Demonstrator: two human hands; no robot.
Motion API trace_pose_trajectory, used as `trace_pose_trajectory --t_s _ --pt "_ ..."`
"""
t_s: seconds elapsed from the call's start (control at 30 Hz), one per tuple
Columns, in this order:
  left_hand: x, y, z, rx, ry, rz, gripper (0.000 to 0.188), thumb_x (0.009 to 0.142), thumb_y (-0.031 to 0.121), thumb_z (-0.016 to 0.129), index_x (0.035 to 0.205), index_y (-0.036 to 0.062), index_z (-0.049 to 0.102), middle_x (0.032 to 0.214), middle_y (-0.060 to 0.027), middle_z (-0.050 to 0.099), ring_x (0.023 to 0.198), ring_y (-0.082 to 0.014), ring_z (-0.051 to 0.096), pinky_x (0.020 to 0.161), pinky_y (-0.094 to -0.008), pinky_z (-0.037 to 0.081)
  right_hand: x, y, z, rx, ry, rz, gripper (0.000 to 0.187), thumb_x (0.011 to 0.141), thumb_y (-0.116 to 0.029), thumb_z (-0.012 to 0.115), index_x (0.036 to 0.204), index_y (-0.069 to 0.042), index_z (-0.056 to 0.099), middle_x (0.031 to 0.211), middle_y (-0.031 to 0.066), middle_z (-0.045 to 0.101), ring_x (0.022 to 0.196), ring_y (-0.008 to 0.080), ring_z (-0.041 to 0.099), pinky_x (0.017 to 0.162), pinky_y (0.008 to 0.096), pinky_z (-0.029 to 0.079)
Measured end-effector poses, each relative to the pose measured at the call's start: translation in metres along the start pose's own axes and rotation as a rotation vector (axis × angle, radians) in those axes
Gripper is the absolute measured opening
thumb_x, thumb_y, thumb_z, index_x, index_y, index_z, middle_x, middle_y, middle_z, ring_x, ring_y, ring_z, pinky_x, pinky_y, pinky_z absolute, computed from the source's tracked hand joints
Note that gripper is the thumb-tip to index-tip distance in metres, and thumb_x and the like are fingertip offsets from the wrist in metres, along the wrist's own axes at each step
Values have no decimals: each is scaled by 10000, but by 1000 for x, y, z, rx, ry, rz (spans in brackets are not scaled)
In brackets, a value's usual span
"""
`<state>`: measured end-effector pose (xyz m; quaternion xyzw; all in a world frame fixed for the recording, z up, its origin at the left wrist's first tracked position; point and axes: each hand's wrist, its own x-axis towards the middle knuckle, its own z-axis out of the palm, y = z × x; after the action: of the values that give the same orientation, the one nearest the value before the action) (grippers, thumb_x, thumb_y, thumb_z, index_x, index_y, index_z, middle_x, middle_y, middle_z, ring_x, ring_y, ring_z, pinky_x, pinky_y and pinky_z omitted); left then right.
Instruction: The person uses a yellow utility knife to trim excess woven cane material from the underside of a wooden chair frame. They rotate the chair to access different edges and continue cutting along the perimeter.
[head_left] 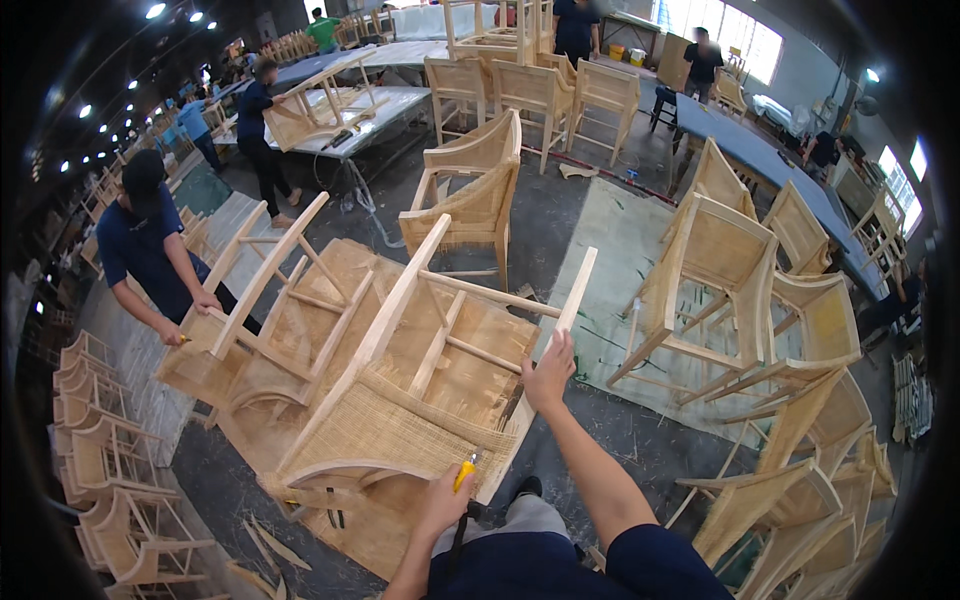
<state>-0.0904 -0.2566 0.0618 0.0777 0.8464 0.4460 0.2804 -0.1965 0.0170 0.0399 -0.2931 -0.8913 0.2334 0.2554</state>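
A pale wooden chair frame (395,315) lies tipped over on a worn plywood bench top (385,535) in front of me. A woven cane panel (385,430) covers its back, with a loose-looking rim along one side. My left hand (440,510) is closed round a yellow utility knife (465,474), its blade pointing up close to the cane's near right edge. My right hand (549,372) grips the chair's right-hand leg (577,290) low down, fingers over the wood.
Across the bench at left, a co-worker (150,250) handles another tipped chair (265,290). Upright chairs crowd the right (700,280) and stand behind the bench (480,190). More chairs line the lower left (120,510). Wood offcuts (275,545) litter the floor.
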Motion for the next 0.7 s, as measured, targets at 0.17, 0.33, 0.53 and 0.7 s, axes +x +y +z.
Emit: trace_pose_trajectory --t_s 0.17,0.33,0.53,0.7 --pt "4 -7 -21 -332 -75 -44 249 1053 278 540 1023 34 579 667 -55 609 494 -127 622 442 -297 488 0 -11 19 277 -81 262 894 884 -249 696 1573 -22 174 1555 295 282 1395 462 391 1115 491 390" --pt "12 -4 -22 -416 -196 -17 244 1055 239 540 1015 0 570 655 -45 588 493 -126 612 434 -303 485 11 14 8 41 -121 324 829 918 -326 637 1576 -65 207 1402 296 466 1154 492 597 960 520 516" --pt "9 18 -30 -309 -273 -28 257 1062 262 526 979 20 537 740 -40 607 489 -97 583 414 -269 478 13 -11 3 -31 -172 402 827 882 -342 617 1565 -104 216 1311 295 528 1135 492 612 950 530 516" --pt "13 36 -31 -154 -325 -52 339 1058 305 532 895 7 539 686 -40 597 462 -105 575 389 -287 469 15 0 7 -25 -115 408 777 876 -341 622 1526 -72 294 1294 305 549 1161 465 593 1009 502 476"
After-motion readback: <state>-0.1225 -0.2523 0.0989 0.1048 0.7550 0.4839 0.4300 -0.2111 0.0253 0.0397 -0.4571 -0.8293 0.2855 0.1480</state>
